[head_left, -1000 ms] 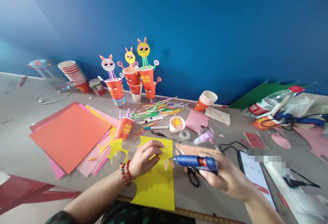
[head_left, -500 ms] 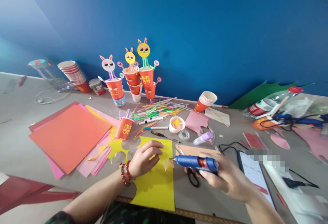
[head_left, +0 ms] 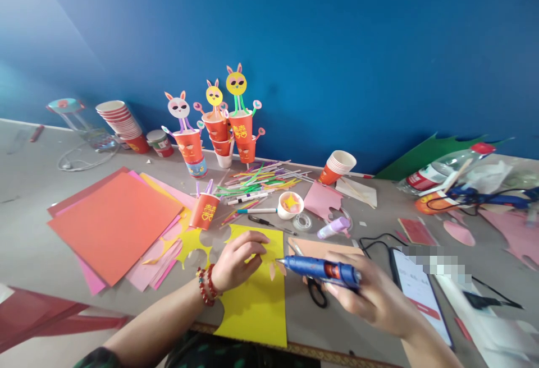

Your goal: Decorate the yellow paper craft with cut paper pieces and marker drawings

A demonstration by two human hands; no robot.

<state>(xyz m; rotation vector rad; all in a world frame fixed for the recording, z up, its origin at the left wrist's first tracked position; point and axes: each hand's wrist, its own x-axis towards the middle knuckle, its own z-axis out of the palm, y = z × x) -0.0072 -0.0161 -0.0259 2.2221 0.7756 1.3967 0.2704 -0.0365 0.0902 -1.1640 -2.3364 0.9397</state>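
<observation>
My right hand grips a blue hot glue gun, its nozzle pointing left over a yellow sheet of paper. Above the same sheet is my left hand, wearing red bead bracelets, its fingers curled together. Whatever it may pinch is too small or hidden to make out. Small peach paper pieces lie on the yellow sheet near the nozzle. Under the glue gun, black-handled scissors rest partly hidden, beside a peach paper sheet.
Rabbit-faced paper cup figures stand along the wall. Coloured strips, a small white cup and a glue stick lie ahead. Stacked coloured paper is left; a phone, power strip and cables are right.
The glue gun has shifted slightly left, bringing its nozzle closer to my left fingertips. My left hand has hardly moved.
</observation>
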